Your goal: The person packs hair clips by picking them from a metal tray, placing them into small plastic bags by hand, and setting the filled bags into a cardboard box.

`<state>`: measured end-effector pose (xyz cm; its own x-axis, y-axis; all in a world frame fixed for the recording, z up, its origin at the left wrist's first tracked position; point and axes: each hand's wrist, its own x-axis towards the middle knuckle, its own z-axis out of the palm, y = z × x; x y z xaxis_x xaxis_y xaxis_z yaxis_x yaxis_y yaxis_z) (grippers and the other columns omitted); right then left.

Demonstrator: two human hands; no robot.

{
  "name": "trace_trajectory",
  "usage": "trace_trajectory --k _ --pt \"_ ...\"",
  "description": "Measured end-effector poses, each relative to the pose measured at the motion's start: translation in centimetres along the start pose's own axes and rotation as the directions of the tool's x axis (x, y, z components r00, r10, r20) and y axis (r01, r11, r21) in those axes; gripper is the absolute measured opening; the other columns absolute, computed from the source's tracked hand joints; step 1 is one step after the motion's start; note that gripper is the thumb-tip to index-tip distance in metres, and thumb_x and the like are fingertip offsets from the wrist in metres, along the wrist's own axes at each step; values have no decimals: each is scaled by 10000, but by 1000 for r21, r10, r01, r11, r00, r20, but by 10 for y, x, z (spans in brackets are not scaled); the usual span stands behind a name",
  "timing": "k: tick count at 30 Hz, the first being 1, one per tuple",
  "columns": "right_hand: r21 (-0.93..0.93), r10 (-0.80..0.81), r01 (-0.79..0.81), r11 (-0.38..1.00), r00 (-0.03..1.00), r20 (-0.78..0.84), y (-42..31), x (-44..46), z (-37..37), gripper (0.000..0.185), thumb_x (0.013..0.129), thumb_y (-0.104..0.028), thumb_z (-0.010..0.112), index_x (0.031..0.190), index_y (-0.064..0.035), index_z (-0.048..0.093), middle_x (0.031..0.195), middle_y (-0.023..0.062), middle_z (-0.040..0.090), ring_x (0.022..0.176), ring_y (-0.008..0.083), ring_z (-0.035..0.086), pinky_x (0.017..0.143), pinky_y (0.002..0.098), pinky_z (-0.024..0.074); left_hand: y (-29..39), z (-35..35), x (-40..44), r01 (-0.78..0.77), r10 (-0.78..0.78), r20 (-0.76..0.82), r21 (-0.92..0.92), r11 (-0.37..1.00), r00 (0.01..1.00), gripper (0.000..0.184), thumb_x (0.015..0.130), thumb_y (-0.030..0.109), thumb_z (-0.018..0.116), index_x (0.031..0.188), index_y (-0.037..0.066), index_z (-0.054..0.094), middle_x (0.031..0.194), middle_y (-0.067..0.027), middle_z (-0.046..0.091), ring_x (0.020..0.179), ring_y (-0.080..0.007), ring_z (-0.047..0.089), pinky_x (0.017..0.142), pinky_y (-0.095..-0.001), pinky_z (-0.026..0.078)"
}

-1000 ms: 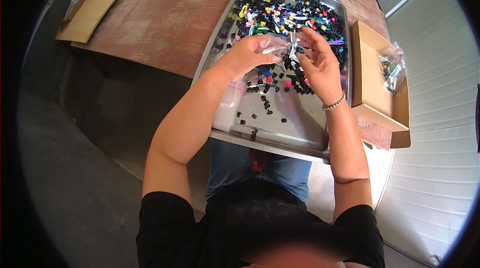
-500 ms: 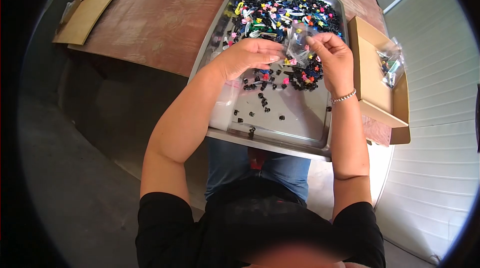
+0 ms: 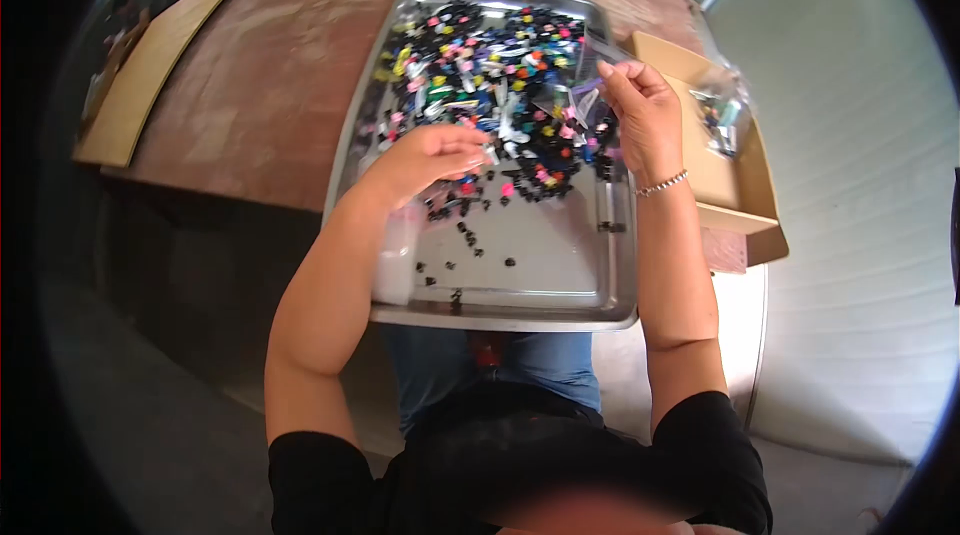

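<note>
My right hand [image 3: 648, 115] pinches the top of a clear plastic bag [image 3: 588, 95] over the right side of a metal tray [image 3: 505, 323]. Something purple and white shows in or behind the bag. Over the tray's left half, my left hand [image 3: 430, 163] has its fingers curled towards the thumb. A small whitish bit shows at those fingertips, too blurred to name. Beneath both hands lies a heap of small hair clips [image 3: 545, 150], mostly black, with coloured flowers and white pieces mixed in. A pile of clear bags [image 3: 398, 255] is partly hidden by my left forearm.
An open cardboard box [image 3: 708, 115] right of the tray holds a filled clear bag [image 3: 722, 120]. The tray rests on a worn reddish table [image 3: 270, 85] and overhangs its front edge. A curved wooden board [image 3: 165, 65] lies at the far left. A pale wall [image 3: 840, 235] stands to the right.
My hands have moved apart; the bag stays with my right hand, and my left hand is away from it. The whole view has shifted, so tray and box appear further left.
</note>
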<state>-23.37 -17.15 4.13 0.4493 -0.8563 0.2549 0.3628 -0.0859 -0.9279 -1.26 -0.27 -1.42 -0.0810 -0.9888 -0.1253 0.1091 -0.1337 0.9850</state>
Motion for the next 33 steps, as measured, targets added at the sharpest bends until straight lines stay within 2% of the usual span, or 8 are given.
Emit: trace_trajectory --k 10,16,21,23,25,27,29,33 --pt "-379 -127 -6 925 938 -323 -55 62 -173 146 821 -142 727 808 -35 629 749 19 630 663 73 567 617 200 444 10 12 -2 8 -5 -28 116 993 1000 382 908 106 590 1271 8 526 1095 -73 647 980 -100 582 859 -247 450" --pt "-769 -469 -315 556 645 -603 -58 52 -266 502 784 -200 758 1165 72 578 1063 135 644 962 185 608 841 286 486 10 9 0 -22 32 -68 132 991 997 358 899 73 589 1246 3 538 1092 -85 643 953 -119 600 846 -247 462" --pt "-652 -371 -121 749 738 -564 -46 4 -255 442 858 -107 653 1248 39 507 1196 155 592 1112 197 568 920 289 458 12 9 0 -130 148 -133 136 982 980 305 898 64 588 1197 4 574 1046 -81 657 941 -118 608 847 -250 467" --pt "-728 -458 20 685 789 -409 -41 -34 -218 408 870 -59 621 1250 22 499 1219 155 578 1153 215 548 953 307 444 15 10 -3 -333 393 -256 250 909 883 241 897 58 588 1128 -4 605 1011 -82 663 920 -122 611 848 -251 469" --pt "-879 -557 -23 476 765 -321 -48 -75 -170 445 846 -19 624 1267 10 482 1259 186 544 1189 261 528 984 338 428 34 18 -12 -349 431 -317 285 893 845 180 894 48 589 1059 -20 618 1026 -97 648 918 -136 602 848 -262 470" --pt "-975 -739 174 138 674 16 -41 -113 -149 517 820 26 619 1304 -5 442 1325 221 474 1253 339 463 1039 397 376 46 22 -21 -625 726 -307 372 686 615 160 898 48 584 1030 -40 609 1053 -117 621 941 -151 588 862 -274 465" --pt "-975 -739 215 53 666 107 -25 -151 -136 610 798 51 618 1356 -22 383 1403 242 379 1311 389 376 1081 444 314 73 47 -41 -623 777 -303 469 626 552 131 890 20 559 993 -49 599 1052 -143 596 952 -186 573 864 -301 458" --pt "-974 -583 172 144 810 57 32 -223 -127 756 760 44 641 1417 -22 273 1472 280 249 1357 447 268 1102 498 256 116 111 -92 -731 985 -108 660 171 133 130 813 -60 527 904 12 584 956 -129 565 895 -234 561 807 -360 462"
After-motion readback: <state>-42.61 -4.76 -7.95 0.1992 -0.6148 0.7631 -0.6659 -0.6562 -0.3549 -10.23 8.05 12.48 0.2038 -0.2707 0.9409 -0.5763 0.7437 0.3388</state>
